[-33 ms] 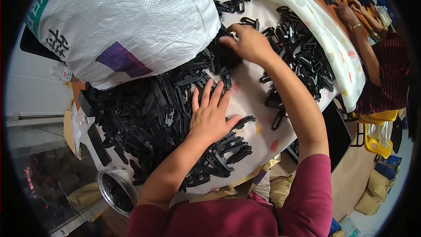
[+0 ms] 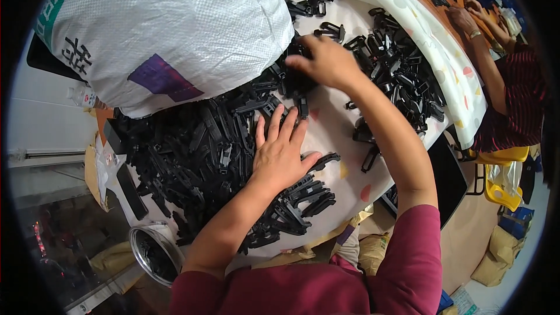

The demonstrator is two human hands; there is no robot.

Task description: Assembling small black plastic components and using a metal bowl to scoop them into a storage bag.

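Note:
My left hand [image 2: 281,151] lies palm down and open, fingers spread, at the right edge of a large heap of black plastic parts [image 2: 204,140]. Its fingertips touch or nearly touch a few of the parts. Farther off, my right hand [image 2: 331,61] is at the lower right edge of a white woven sack [image 2: 192,29], above dark parts [image 2: 300,79]. Its thumb and index finger are apart, and I see nothing held between them; the other fingers are hidden. A second pile of black loop-shaped parts [image 2: 399,76] spreads to the right of that hand.
A pale patterned cloth [image 2: 356,169] covers the table, its raised edge [image 2: 461,76] at the right. A metal bowl [image 2: 137,245] stands at the lower left. Beyond the cloth, another person's hands [image 2: 466,18] work at an orange-brown table. A plastic bottle [image 2: 84,98] stands left of the sack.
My right hand has shifted slightly left along the sack's edge, its thumb now closer to the sack. My left hand has stayed in place.

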